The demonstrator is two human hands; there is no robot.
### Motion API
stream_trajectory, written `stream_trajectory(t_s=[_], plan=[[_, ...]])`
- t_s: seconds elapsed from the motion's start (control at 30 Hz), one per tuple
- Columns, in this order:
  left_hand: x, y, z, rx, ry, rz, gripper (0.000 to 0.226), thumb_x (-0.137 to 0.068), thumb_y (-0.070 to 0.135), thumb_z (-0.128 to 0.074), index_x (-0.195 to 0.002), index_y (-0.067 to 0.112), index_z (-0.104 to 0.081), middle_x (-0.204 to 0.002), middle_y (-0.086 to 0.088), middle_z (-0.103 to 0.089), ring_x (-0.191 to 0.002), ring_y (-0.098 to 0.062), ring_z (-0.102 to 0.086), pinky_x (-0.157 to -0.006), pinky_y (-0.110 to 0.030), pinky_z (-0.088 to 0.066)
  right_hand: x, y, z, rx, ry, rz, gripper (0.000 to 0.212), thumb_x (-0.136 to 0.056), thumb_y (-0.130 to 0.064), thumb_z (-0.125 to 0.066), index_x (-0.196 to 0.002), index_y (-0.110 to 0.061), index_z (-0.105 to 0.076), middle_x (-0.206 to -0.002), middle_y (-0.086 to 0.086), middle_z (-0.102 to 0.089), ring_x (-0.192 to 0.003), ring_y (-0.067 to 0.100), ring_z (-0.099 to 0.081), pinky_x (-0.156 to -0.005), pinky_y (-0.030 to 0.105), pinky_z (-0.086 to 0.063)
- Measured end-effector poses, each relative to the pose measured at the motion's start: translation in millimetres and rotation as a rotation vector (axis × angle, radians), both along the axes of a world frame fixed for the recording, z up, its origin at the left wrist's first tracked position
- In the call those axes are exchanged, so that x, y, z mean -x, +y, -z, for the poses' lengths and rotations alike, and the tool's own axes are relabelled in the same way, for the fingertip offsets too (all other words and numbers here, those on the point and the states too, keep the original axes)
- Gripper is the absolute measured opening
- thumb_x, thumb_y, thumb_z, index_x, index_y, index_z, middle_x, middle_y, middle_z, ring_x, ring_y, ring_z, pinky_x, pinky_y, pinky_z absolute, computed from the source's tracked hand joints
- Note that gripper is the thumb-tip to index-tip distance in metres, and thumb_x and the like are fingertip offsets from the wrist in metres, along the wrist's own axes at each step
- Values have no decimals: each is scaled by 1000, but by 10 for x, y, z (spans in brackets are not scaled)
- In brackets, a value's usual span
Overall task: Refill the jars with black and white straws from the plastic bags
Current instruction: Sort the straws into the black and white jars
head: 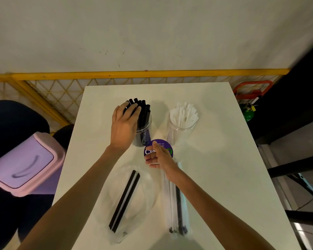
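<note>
Toward the far end of the table (215, 159) two jars stand side by side, the left jar (145, 127) and the right jar (182, 129), each with straws (143, 109) upright in it. Just before them, between the two, lies a round disc (165, 147). Nearer still lie two bags, the left bag (143, 192) and the right bag (177, 210), with straws lying inside. A bin (23, 163) stands left of the table.

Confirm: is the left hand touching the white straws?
No, the left hand lays its fingers on the black straws; the white straws stand apart, and the right hand holds the purple lid.
</note>
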State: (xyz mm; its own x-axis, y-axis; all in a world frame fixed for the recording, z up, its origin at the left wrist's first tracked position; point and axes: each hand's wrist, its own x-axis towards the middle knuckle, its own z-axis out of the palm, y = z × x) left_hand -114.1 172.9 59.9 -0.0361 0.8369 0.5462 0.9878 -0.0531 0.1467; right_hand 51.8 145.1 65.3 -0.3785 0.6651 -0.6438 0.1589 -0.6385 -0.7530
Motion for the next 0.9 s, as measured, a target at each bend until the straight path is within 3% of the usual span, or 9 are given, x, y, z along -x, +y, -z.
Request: stream_trajectory(t_s=[0.1, 0.17, 0.23, 0.3, 0.37, 0.43, 0.57, 0.77, 0.9], plan=[[-68, -68, -70, 27, -33, -39, 45, -86, 14, -33, -124, 3, -55, -128, -21, -53, -120, -37, -42, -100, -50, -39, 10, -22, -3, 2, -29, 1, 39, -100, -35, -35, -112, -6, -59, -87, 9, -63, -76, 16, -59, -84, 35, -50], [-125, -159, -125, 22, -133, -53, 45, -89, 15, -34, -130, 5, -49, -132, -22, -49, -123, -36, -40, -102, -47, -38, 10, -48, -14, -19, -60, -5, 40, -100, -33, -37, -116, -3, -58, -102, 22, -63, -88, 24, -60, -95, 41, -47], [-176, -281, -176, -11, -289, -41, 41, -93, 15, -37, -132, 6, -48, -130, -19, -49, -121, -30, -43, -98, -37, -41, -1, -80, -18, -40, -89, -13, 38, -100, -31, -38, -116, -2, -59, -120, 27, -58, -108, 35, -57, -101, 44, -42], [-234, -441, -203, -46, -436, -28, 37, -94, 15, -39, -128, 6, -52, -121, -16, -54, -109, -19, -51, -86, -22, -45, -5, -112, 2, -65, -107, -36, 35, -99, -29, -40, -115, -5, -59, -125, 24, -56, -120, 34, -51, -101, 42, -41], [-281, -628, -184, -45, -518, -28, 36, -94, 17, -38, -124, 5, -55, -107, -11, -60, -89, -9, -55, -73, -13, -43, 0, -155, 34, -94, -125, -75, 32, -98, -29, -42, -115, -8, -60, -119, 15, -57, -120, 27, -51, -95, 35, -41], [-321, -834, -88, -2, -566, -41, 35, -93, 18, -40, -120, 5, -57, -96, -8, -64, -75, -8, -56, -66, -14, -44, -6, -198, 46, -117, -138, -102, 31, -96, -26, -45, -119, -11, -59, -113, 2, -52, -111, 16, -48, -90, 28, -37], [-392, -1339, 246, 129, -656, -130, 21, -91, 6, -51, -108, 7, -63, -81, -1, -66, -65, -11, -59, -62, -19, -47, 7, -302, 134, -144, -158, -181, 31, -96, -26, -46, -122, -13, -58, -112, -3, -50, -102, 8, -43, -88, 23, -34], [-543, -1866, 749, 420, -679, -283, 23, -90, 3, -53, -108, 7, -65, -99, -7, -66, -78, -20, -63, -66, -21, -46, 68, -433, 289, -120, -227, -224, 40, -98, -25, -45, -136, -13, -42, -142, 7, -42, -128, 20, -41, -91, 24, -34], [-629, -1973, 888, 623, -629, -348, 39, -88, 7, -51, -127, 8, -52, -118, -10, -55, -104, -25, -54, -82, -27, -46, 95, -472, 388, -123, -258, -268, 44, -97, -24, -47, -138, -13, -39, -147, 7, -37, -133, 21, -37, -94, 24, -31]])
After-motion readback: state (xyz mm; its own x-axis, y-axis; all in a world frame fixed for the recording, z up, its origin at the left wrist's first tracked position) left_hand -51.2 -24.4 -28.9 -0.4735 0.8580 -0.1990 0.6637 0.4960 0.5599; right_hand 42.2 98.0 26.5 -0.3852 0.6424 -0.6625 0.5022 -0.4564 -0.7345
